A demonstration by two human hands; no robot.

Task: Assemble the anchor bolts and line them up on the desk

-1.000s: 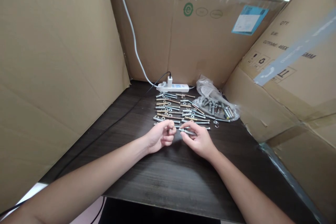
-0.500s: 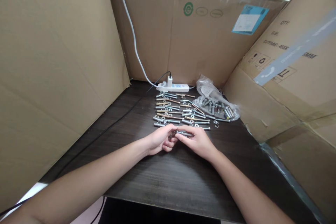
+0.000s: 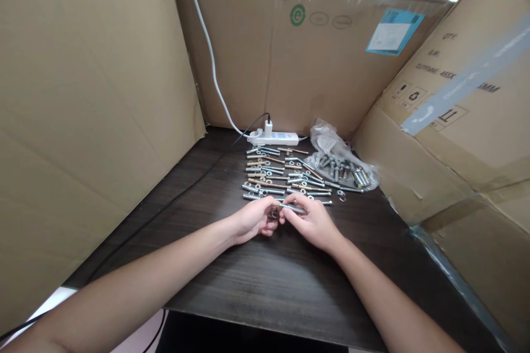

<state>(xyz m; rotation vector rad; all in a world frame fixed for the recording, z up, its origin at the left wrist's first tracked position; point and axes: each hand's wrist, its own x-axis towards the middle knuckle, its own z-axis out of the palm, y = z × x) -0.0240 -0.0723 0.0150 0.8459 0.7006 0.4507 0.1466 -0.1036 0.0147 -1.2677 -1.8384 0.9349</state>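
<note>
My two hands meet over the dark wooden table (image 3: 256,281), just in front of rows of metal bolts, sleeves and washers (image 3: 281,174). My right hand (image 3: 312,223) pinches a silver bolt (image 3: 292,208) that points left. My left hand (image 3: 254,219) is closed with its fingertips on a small metal piece (image 3: 273,213) at the bolt's left end; whether it is a nut or washer is too small to tell.
A clear plastic bag of more bolts (image 3: 342,162) lies at the back right. A white power strip (image 3: 273,137) with a white cable and a black cord sits against the back. Cardboard box walls (image 3: 83,99) stand on the left, back and right.
My hands have come together: one second ago they were slightly apart, and now the left fingertips touch the end of the bolt held in the right hand.
</note>
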